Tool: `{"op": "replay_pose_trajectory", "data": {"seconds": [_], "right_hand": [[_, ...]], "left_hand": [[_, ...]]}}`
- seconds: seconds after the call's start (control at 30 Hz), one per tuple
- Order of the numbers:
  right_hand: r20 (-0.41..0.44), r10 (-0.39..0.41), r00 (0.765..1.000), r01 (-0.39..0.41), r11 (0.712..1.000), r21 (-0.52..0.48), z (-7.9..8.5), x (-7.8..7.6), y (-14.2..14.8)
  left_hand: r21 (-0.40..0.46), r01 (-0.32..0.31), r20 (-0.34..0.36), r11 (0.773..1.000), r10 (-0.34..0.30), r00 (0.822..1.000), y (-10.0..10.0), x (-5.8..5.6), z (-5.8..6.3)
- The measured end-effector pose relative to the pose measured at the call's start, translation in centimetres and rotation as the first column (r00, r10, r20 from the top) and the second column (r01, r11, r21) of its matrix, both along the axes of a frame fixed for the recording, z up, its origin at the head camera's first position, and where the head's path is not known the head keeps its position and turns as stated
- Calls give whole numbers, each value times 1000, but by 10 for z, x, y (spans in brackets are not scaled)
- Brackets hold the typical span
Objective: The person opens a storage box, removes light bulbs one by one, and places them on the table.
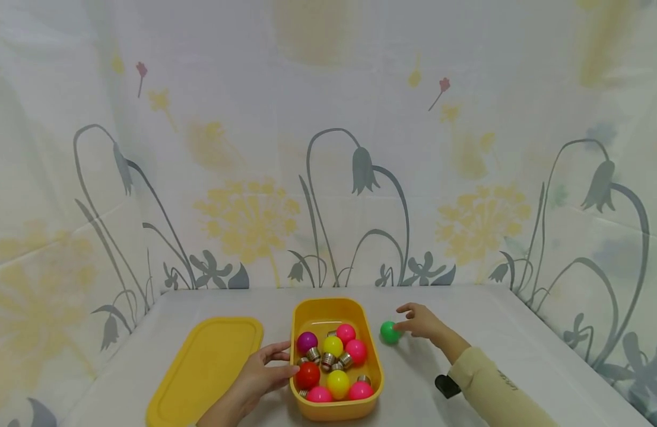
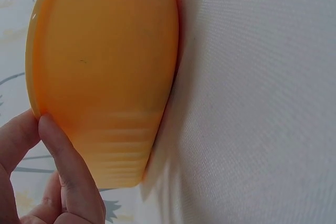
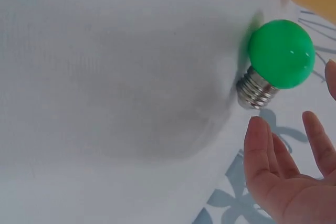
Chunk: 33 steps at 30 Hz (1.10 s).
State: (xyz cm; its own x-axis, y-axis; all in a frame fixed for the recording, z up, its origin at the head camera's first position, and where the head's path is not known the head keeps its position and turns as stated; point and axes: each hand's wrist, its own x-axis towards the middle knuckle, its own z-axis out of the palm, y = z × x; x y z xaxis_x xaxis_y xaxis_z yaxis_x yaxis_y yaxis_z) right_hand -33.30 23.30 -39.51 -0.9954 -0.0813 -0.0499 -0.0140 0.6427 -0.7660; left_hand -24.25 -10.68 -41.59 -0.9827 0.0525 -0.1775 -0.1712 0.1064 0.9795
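A deep yellow plastic box [image 1: 336, 409] stands in the middle of the table, with several round light bulbs inside: red [image 1: 308, 375], purple [image 1: 307, 342], yellow [image 1: 338, 384] and pink [image 1: 356, 351]. Thumb and finger of my left hand [image 1: 261, 375] pinch its rim on the left side; the left wrist view shows the grip at the box's edge [image 2: 32, 72]. To the right of the box a green light bulb [image 3: 282, 53] with a metal screw base lies on the table. Close by it, my right hand [image 1: 421, 323] has its fingers spread, apart from the bulb in the right wrist view.
A flat yellow lid [image 1: 208, 367] lies on the white tablecloth [image 1: 413, 391] left of the box. Beside the right sleeve [image 1: 494, 385] is a small black object [image 1: 446, 386]. A flower-printed curtain [image 1: 328, 207] hangs behind the table and along its sides.
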Motion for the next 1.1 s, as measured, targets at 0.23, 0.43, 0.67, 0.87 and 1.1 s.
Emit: {"op": "replay_pose_trajectory", "data": {"seconds": [0.23, 0.43, 0.67, 0.87, 1.1], "right_hand": [[-11, 23, 1000, -23, 1000, 10, 11, 2, 1], [-19, 44, 999, -43, 999, 23, 19, 4, -5], [-28, 46, 999, -44, 997, 59, 29, 4, -14], [-40, 66, 997, -64, 996, 58, 36, 4, -24], [-49, 65, 997, -64, 997, 38, 40, 3, -34]], "left_hand": [[-3, -8, 5, 1000, 8, 1000, 0, -1, 0], [-10, -11, 16, 1000, 11, 1000, -1, -3, -1], [-4, -2, 14, 1000, 2, 1000, -1, -4, -2], [-1, 0, 14, 1000, 0, 1000, -1, -2, 0], [-2, 5, 7, 1000, -5, 1000, -1, 0, 1]]}}
